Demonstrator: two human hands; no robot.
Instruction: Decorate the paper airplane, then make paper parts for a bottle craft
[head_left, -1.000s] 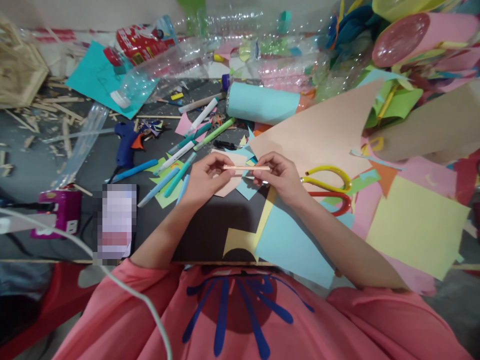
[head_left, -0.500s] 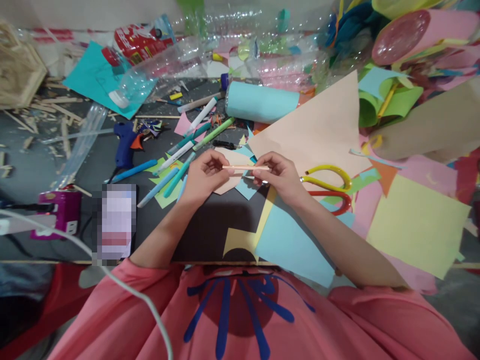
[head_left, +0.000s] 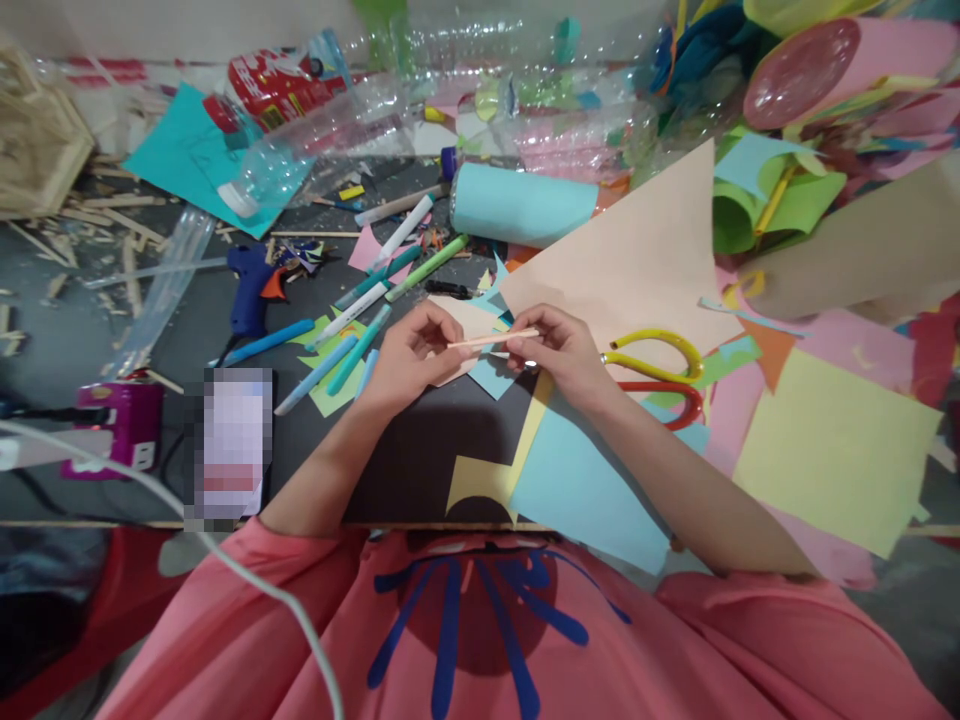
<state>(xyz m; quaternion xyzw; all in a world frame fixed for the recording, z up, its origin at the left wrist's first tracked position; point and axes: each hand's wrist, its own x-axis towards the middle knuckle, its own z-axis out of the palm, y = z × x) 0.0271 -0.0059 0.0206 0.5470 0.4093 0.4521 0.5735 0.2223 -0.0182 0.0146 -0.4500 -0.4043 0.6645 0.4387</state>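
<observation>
A narrow peach strip [head_left: 493, 339], folded paper or a thin stick, spans the gap between my two hands above the dark table. My left hand [head_left: 417, 352] pinches its left end between thumb and fingers. Its right end is held by my right hand [head_left: 556, 350], the fingertips closed round it. Beneath the strip lie a peach paper piece [head_left: 469, 318] and a light blue paper piece [head_left: 495, 379], both partly hidden. Scissors with one yellow and one red handle [head_left: 701, 365] lie just right of my right hand; their blades are mostly covered.
Several markers [head_left: 360, 305] and a blue glue gun [head_left: 249, 290] lie to the left, near a phone [head_left: 234, 440]. A blue-wrapped bottle [head_left: 521, 203] and clear plastic bottles [head_left: 277, 175] stretch across the back. Coloured paper sheets [head_left: 836, 450] cover the right; a white cable [head_left: 277, 590] crosses the lower left.
The strip has tilted slightly, its left end now lower and its right end a little higher. My hands have barely shifted and still grip it.
</observation>
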